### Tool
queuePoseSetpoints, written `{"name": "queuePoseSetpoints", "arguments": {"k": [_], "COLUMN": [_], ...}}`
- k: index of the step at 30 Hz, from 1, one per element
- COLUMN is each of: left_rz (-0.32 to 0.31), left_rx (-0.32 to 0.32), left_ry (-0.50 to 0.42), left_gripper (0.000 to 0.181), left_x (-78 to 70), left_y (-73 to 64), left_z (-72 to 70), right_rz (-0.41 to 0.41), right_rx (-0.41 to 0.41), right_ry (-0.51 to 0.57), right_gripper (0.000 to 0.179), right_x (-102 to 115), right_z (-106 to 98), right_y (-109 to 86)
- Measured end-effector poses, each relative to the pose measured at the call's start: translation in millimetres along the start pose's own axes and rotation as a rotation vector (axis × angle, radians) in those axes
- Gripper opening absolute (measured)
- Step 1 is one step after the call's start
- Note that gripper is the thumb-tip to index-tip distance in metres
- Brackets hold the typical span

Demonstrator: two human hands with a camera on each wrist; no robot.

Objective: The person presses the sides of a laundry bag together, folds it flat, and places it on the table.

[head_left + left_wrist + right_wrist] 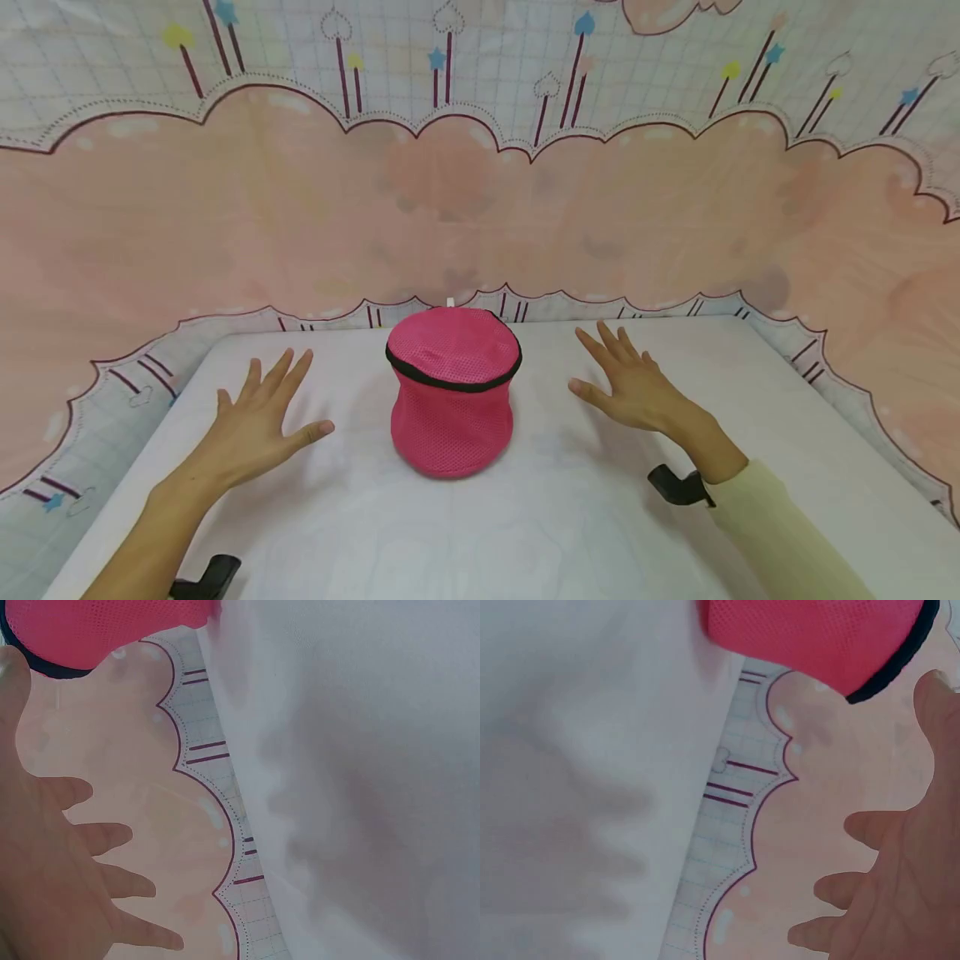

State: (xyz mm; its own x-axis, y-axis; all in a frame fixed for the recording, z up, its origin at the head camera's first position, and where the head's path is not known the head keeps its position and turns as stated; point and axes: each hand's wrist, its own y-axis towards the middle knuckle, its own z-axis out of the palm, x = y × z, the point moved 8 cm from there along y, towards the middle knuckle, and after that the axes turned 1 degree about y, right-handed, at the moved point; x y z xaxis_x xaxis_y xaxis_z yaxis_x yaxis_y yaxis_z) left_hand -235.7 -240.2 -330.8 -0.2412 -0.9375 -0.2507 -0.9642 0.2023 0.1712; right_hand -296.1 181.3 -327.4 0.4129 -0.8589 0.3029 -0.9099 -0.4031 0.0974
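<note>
- One broad cloth (525, 217), peach with a scalloped dark-red outline and a white checked border printed with candle-like sticks, spreads behind the tabletop and past its left and right edges.
- One flat white tabletop (487, 542) fills the lower middle of the head view; soft shadows of the hands fall on it.
- One round, upright bag of bright pink mesh (452, 429) stands on the tabletop between the hands, its slightly dented top edged by a black band (450, 383).
- One pale yellow fabric sleeve (780, 533) covers the right forearm.
- Two bare hands are raised over the tabletop, the left hand (255, 429) and the right hand (630, 383) on either side of the bag; on both, fingers and thumb are straight and spread apart, with a gap to the mesh.
- Two small black devices sit at the left wrist (213, 577) and right wrist (677, 485).
- One tiny white tab (450, 302) sticks up behind the bag's top.
</note>
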Motion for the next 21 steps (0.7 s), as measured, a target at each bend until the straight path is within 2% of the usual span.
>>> {"name": "queuePoseSetpoints", "arguments": {"k": [7, 13, 21], "left_rz": [-0.028, -0.028, -0.026], "left_rx": [0.019, 0.007, 0.005], "left_ry": [-0.064, -0.084, -0.173], "left_gripper": [0.096, 0.096, 0.091], "left_x": [-2.3, -9.0, -20.1], "left_y": [1.9, 6.3, 8.4], "left_z": [-2.1, -6.1, -10.2], "right_rz": [-0.008, -0.002, -0.044], "right_rx": [-0.006, 0.003, -0.018], "right_ry": [0.052, 0.101, 0.244], "right_gripper": [0.078, 0.078, 0.076], "right_x": [3.9, 8.6, 16.1], "right_z": [2.2, 1.5, 2.2], "right_y": [0.7, 2.0, 4.4]}}
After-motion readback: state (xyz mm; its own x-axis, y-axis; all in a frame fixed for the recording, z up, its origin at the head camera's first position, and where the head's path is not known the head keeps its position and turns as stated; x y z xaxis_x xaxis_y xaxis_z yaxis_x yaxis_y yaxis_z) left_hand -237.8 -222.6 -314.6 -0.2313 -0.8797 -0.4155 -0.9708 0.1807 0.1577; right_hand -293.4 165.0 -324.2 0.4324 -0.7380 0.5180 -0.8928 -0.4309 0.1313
